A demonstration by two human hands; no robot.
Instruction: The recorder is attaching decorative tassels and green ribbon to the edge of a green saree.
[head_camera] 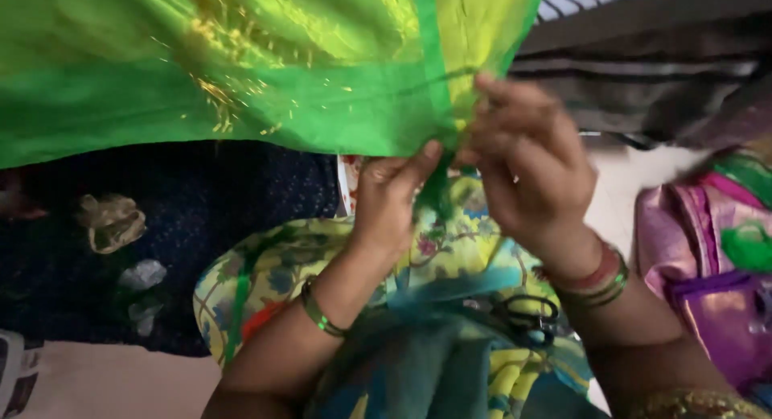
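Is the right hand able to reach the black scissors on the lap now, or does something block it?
Probably yes, but not at once. The scissors lie uncovered on the patterned cloth, just below the right hand, with nothing between them. However, that hand pinches the green fabric together with the left hand, so it must release first.

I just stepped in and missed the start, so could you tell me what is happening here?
A person holds up a green cloth with gold threadwork, both hands at its lower edge. The left hand pinches the edge, and the right hand grips it beside a yellow-green band. Black-handled scissors lie on the person's flowered lap. A pink and purple fabric sits to the right.
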